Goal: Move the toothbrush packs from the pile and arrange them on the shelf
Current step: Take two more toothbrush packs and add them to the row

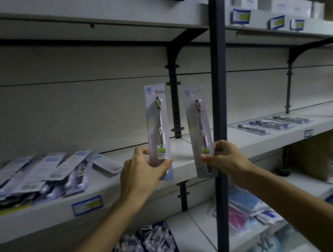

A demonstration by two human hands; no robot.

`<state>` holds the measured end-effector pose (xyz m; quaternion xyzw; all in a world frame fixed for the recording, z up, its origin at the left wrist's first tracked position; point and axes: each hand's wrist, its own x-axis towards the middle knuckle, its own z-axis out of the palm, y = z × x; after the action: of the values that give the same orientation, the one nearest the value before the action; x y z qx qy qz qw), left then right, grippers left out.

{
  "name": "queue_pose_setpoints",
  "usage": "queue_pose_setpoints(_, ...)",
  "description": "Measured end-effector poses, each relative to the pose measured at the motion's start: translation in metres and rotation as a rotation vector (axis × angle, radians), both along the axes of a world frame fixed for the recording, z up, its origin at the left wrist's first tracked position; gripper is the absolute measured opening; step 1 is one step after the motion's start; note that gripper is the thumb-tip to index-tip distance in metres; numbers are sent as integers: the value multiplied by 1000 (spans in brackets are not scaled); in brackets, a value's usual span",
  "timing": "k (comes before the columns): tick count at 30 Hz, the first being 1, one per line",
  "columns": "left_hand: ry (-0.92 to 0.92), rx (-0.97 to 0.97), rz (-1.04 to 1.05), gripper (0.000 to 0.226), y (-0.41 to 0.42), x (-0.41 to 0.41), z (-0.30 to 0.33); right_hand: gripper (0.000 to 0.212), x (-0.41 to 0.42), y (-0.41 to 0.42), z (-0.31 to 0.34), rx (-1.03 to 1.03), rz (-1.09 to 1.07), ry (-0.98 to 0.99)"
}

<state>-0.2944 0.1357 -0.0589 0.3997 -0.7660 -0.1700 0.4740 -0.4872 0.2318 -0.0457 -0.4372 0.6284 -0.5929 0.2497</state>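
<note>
My left hand (pixel 140 169) grips the lower end of a toothbrush pack with a grey brush (pixel 157 118), held upright in front of the middle shelf (pixel 126 183). My right hand (pixel 224 157) pinches the bottom of a second pack with a purple brush (pixel 199 126), also upright and slightly tilted, just left of the dark post. A pile of toothbrush packs (pixel 37 176) lies on the left part of the same shelf. Several packs (pixel 274 123) lie flat in a row on the shelf section to the right.
A dark vertical post (pixel 219 99) stands close to the camera, beside my right hand. White boxes (pixel 271 0) sit on the top shelf. On the lower shelf are a blue bin of small sachets (pixel 151 248) and packets in pink and blue (pixel 242 210).
</note>
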Motion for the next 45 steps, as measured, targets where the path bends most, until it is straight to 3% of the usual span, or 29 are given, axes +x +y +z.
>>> queue_pose_setpoints(10, -79, 30, -91, 52, 74, -140, -19, 33, -131, 88, -8, 12, -16, -6)
queue_pose_setpoints(21, -138, 77, -129, 48, 119, -262, -24, 33, -261, 138, -32, 46, -171, -8)
queue_pose_setpoints(33, -212, 76, -55, 54, 70, -370, -9, 39, -369, 113, -43, 57, -275, 14)
queue_pose_setpoints(39, -200, 73, -3, 57, 21, -420, 6, 61, -425, 66, -22, 83, -275, 95)
queue_pose_setpoints(42, -182, 74, 41, 54, -4, -433, 15, 50, -439, 36, -7, 82, -258, 142)
queue_pose_setpoints(45, -159, 92, 96, 51, -31, -441, 15, 57, -451, -1, -2, 59, -227, 161)
